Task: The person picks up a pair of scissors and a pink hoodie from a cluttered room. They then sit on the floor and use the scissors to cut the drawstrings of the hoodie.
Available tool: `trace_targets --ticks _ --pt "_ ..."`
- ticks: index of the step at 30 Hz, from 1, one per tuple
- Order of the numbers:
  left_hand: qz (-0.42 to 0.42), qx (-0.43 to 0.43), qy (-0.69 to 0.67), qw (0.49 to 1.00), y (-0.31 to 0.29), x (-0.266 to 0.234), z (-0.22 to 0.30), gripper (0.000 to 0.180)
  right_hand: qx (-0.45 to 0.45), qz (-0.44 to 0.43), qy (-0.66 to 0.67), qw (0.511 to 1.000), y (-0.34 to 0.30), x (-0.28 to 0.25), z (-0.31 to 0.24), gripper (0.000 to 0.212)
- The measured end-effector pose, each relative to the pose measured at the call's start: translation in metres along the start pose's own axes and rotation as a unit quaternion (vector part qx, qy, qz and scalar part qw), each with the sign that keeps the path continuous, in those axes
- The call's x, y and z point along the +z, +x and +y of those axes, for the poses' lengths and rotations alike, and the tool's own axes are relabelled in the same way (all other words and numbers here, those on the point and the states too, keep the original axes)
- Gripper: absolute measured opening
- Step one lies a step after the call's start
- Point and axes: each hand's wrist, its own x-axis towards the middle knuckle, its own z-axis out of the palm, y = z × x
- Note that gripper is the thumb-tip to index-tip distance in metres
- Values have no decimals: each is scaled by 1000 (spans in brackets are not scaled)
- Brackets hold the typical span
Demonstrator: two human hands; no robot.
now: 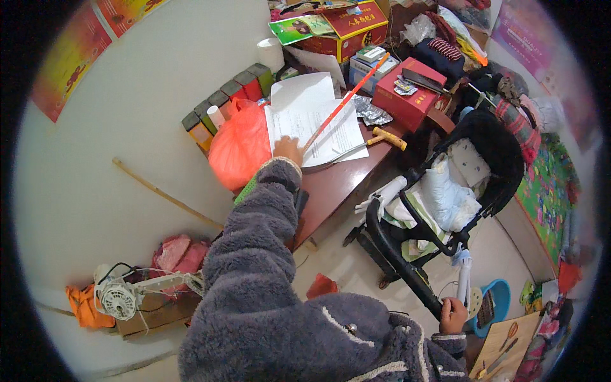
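Note:
My left hand (288,149) reaches over the brown table at the lower edge of some printed white papers (321,121). Its fingers look closed at the lower end of a long thin red-orange stick (347,100), which slants up and right over the papers; the grip itself is partly hidden. Just left of this hand sits a bulging red plastic bag (240,148). A bit of green mesh (245,190) shows beside my sleeve. At the lower right, my right hand (452,316) is closed around the black push bar (407,270) of a stroller (487,149) holding a light blue bundle.
Against the wall stand several small boxes (232,89) and a white paper roll (270,54). A yellow-handled cane (386,138) and a red box (407,95) lie on the table (331,197). A blue basin (499,302) and a board with scissors (509,344) are low right; a white fan (119,300) is left.

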Motion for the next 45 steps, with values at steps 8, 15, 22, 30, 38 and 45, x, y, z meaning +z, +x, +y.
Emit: trace_targets --ticks 8,15,22,30,38,45 --pt "44 -216 -53 974 14 -32 -18 48 -14 0 -16 1000 2 -3 -8 22" --pt "-55 -297 -339 891 42 -17 -31 46 9 -6 -10 1000 3 -4 -14 23" --pt "-60 -168 -260 949 47 22 -35 38 9 -14 -13 1000 3 -4 -12 19" --pt "186 -325 -487 789 65 -50 -49 31 9 -9 -15 1000 2 -4 -11 21" --pt "-90 -355 -624 690 50 -26 -48 35 19 -18 2 1000 4 -6 -12 17" --pt "-112 -45 -184 976 46 -27 -73 57 16 -2 5 1000 3 -5 -15 17"
